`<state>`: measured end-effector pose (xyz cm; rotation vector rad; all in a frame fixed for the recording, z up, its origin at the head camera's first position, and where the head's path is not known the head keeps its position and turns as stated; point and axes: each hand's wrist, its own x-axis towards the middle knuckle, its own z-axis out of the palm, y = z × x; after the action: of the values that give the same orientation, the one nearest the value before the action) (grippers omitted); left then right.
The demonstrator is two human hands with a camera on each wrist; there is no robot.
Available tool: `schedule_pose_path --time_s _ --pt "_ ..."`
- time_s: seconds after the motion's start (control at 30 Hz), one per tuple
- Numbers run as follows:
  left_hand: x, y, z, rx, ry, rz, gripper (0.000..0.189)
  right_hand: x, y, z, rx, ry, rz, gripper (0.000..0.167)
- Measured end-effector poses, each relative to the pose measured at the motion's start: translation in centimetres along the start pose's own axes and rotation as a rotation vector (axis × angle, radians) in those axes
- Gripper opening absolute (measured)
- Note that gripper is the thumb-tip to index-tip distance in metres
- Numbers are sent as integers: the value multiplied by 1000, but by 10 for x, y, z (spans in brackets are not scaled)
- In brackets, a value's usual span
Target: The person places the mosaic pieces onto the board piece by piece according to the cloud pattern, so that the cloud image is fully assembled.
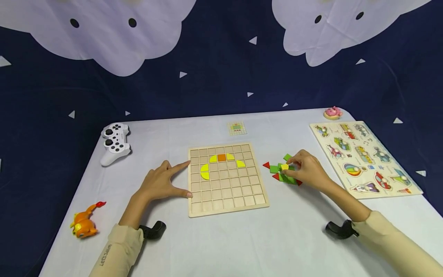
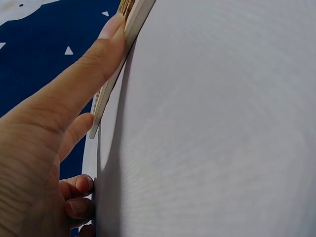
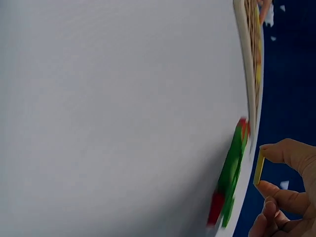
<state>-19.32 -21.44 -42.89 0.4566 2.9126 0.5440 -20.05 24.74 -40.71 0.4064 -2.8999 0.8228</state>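
A wooden grid board (image 1: 225,192) lies in the middle of the table. Near its top sit several yellow curved tiles (image 1: 205,172) and an orange square tile (image 1: 221,157). My left hand (image 1: 159,182) touches the board's left edge with spread thumb and forefinger; the left wrist view shows the thumb (image 2: 91,61) against the rim. Between thumb and forefinger, my right hand (image 1: 309,169) pinches a yellow tile (image 3: 259,167), held above the loose tiles. Below it lies a pile of green tiles (image 1: 273,169) and red triangle tiles (image 1: 266,165), partly covered by the hand.
A small pattern card (image 1: 237,128) lies behind the board. At the right is a picture puzzle board (image 1: 353,154), with a pink toy (image 1: 333,112) behind it. A white game controller (image 1: 116,143) and an orange toy (image 1: 84,223) are on the left.
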Motion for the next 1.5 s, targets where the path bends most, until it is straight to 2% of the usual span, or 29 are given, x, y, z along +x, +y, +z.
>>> schedule_pose_path --time_s 0.53,0.73,0.9,1.03,1.2,1.5 --pt "3 2 2 -4 -13 0 110 21 -56 34 82 -93 -19 23" --pt "3 3 2 -8 -13 2 109 24 -70 45 86 -113 -60 24" --pt "2 3 2 -9 -12 -1 109 27 -78 55 87 -132 -47 25" --pt "2 2 1 -10 -7 3 109 28 -84 61 104 -107 -10 25" --pt "1 1 0 -11 -3 0 109 28 -88 68 160 -65 27 18" --pt "0 0 0 -14 0 -1 108 27 -95 78 235 -27 75 18"
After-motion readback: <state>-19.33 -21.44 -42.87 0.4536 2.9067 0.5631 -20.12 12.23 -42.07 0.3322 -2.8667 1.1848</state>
